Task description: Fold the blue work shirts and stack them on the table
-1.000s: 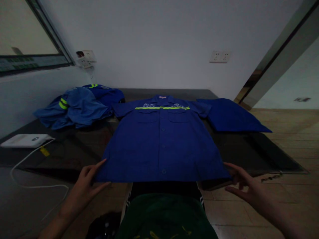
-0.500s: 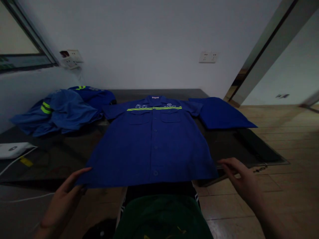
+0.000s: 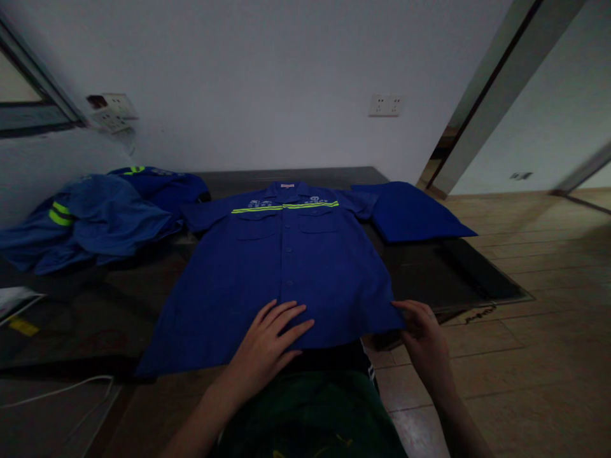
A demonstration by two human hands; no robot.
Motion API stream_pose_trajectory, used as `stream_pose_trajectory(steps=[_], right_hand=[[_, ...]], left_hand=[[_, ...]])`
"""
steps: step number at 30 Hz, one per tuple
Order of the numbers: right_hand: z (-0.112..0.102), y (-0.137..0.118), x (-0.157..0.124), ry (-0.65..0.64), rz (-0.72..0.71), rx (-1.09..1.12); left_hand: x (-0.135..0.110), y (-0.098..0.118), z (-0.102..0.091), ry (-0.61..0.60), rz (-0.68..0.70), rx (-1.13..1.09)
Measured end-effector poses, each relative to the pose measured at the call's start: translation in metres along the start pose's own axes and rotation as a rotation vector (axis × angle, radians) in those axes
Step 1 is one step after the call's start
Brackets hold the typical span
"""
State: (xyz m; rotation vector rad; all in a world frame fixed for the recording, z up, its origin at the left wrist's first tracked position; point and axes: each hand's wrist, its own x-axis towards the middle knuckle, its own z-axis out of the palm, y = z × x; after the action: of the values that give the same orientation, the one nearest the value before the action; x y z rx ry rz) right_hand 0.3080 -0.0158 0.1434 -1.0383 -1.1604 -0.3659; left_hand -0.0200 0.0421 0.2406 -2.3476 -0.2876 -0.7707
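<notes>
A blue short-sleeved work shirt (image 3: 229,273) lies spread front side up, collar away from me, with a yellow-green stripe across the chest. Its lower hem hangs at the near edge of the dark table. My left hand (image 3: 272,337) rests flat on the shirt's lower middle, fingers spread, over the button line. At the right hem corner, my right hand (image 3: 422,331) pinches the shirt's edge between thumb and fingers.
A heap of crumpled blue clothes (image 3: 109,216) lies on the table's left. Right of the shirt sits a folded blue garment (image 3: 410,213). The dark table (image 3: 415,270) stands against a wall with sockets (image 3: 386,105). A white cable (image 3: 71,388) hangs at the left.
My left hand has left the shirt's left hem corner and moved right onto its lower middle. My right hand has come to the right corner and taken hold of it. The view shifted slightly.
</notes>
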Motion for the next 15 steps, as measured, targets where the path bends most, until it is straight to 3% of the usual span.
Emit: stream_pose_trajectory(steps=[5,9,15], right_hand=[[0.0,-0.007,0.002,0.135,-0.025,-0.048],[-0.005,-0.012,0.003,0.179,-0.099,-0.111],[-0.004,0.008,-0.005,0.072,-0.135,-0.149]], left_hand=[[-0.004,-0.013,0.003,-0.087,0.044,-0.112],[-0.017,-0.016,-0.001,0.034,0.056,-0.117],[-0.022,-0.01,0.011,0.01,0.127,-0.05]])
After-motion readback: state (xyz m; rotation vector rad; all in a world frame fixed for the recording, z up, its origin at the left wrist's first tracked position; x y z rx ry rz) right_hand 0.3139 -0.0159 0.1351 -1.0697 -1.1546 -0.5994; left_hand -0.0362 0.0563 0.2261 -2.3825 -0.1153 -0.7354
